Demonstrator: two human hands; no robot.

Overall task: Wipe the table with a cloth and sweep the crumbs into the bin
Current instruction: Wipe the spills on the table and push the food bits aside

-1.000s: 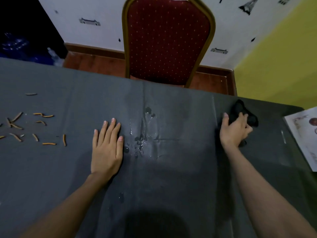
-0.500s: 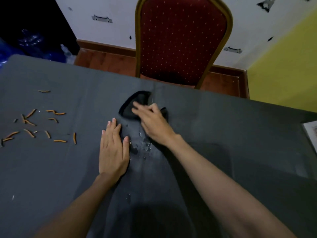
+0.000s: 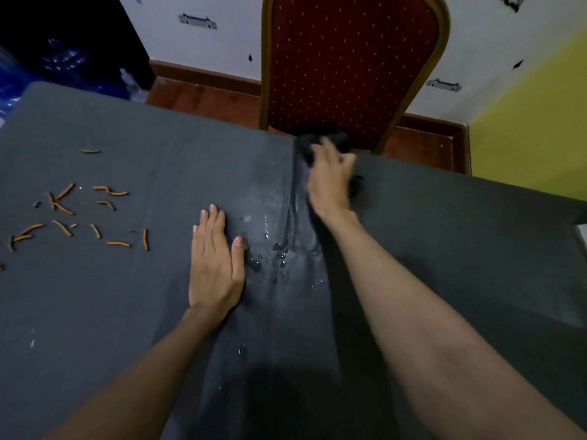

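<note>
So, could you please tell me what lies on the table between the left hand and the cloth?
In the head view, water droplets and wet streaks lie on the dark tablecloth between the flat left hand and the black cloth under the right hand.

Your table (image 3: 95, 296) wears a plain dark grey cover. Left of your left hand (image 3: 216, 265) on it lie orange crumbs (image 3: 117, 243), some with darker ends. The cloth (image 3: 306, 142) at the table's far edge is black. Behind the table, the chair (image 3: 349, 65) is deep red with small pale dots and a gold frame. Beyond it you see a white wall (image 3: 222, 42) with black marks, yellow wall (image 3: 524, 128) at right.
</note>
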